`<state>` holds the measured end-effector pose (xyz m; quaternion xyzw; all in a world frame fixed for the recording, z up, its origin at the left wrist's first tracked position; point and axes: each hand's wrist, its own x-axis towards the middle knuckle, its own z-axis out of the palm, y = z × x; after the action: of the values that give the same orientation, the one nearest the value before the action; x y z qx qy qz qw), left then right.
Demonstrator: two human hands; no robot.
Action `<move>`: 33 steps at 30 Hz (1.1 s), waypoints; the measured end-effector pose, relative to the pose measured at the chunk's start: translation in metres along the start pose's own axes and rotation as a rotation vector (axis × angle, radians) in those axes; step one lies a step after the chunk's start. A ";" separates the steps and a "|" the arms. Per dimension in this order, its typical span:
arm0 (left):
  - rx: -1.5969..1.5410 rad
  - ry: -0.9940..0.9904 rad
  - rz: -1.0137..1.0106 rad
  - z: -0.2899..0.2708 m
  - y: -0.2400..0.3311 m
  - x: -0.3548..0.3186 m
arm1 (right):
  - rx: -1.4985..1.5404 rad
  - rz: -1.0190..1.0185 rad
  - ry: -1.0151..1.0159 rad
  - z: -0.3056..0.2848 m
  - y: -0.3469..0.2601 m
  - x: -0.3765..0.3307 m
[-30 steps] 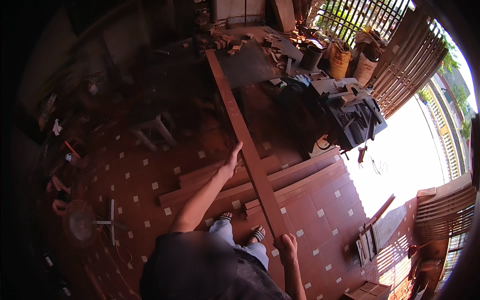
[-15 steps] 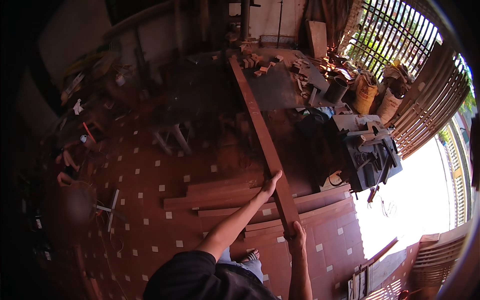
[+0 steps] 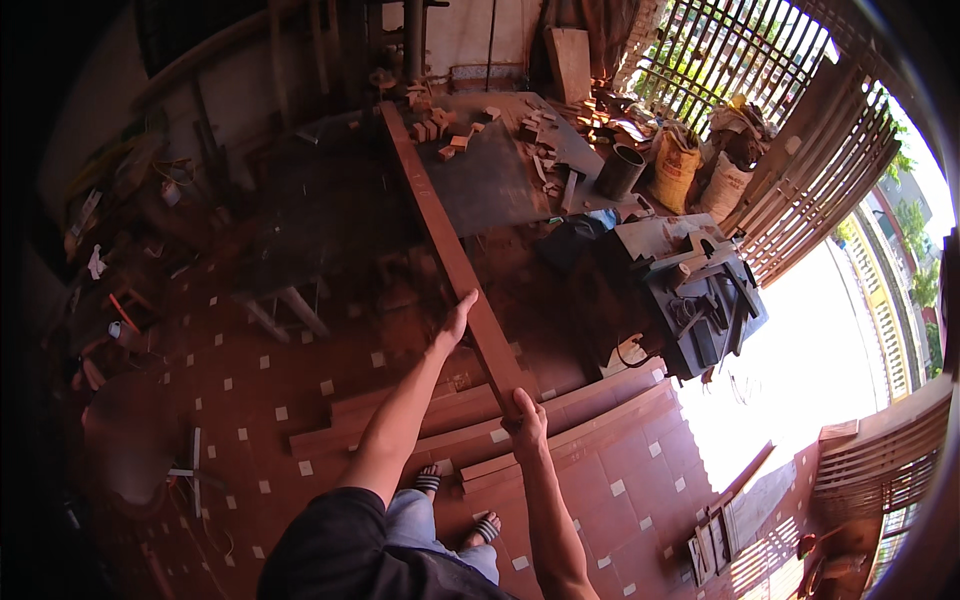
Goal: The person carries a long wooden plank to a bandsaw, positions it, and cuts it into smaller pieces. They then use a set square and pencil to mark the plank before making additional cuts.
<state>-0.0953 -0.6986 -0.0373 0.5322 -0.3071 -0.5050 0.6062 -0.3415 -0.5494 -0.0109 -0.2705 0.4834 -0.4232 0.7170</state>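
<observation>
A long reddish-brown wooden beam [image 3: 437, 225] stretches away from me, its far end over the dark worktable [image 3: 490, 190]. My left hand [image 3: 458, 318] grips the beam partway along, with the thumb on its upper face and the other fingers hidden at the side. At the near end my right hand [image 3: 527, 420] is closed around the beam, thumb on top and fingers curled beneath. Small wooden offcuts [image 3: 455, 145] lie on the table near the beam's far end. Whether the beam rests on the table there I cannot tell.
Several long boards [image 3: 570, 440] lie on the tiled floor by my feet. To the right stands a bench machine [image 3: 700, 300] with tools on top. A metal cylinder [image 3: 620, 172] and stuffed sacks [image 3: 677, 170] are behind it. Slatted wood panels [image 3: 830, 180] line the right side.
Both hands still hold the beam, which has moved forward with me. The view has shifted, so the scene sits further left. More of my legs and both sandals now show.
</observation>
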 end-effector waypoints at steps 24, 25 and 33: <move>0.276 0.061 -0.252 -0.077 0.044 -0.050 | 0.109 0.126 0.039 0.054 0.011 0.025; 0.281 0.031 -0.212 -0.109 0.017 -0.079 | 0.192 0.166 -0.038 0.041 0.022 0.022; 0.912 0.361 -0.746 -0.332 -0.187 -0.549 | -0.897 0.587 -0.095 -0.236 0.199 -0.074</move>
<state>-0.0120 -0.0577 -0.2063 0.8865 -0.1778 -0.4027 0.1423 -0.5033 -0.3815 -0.2259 -0.4224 0.6391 0.0558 0.6404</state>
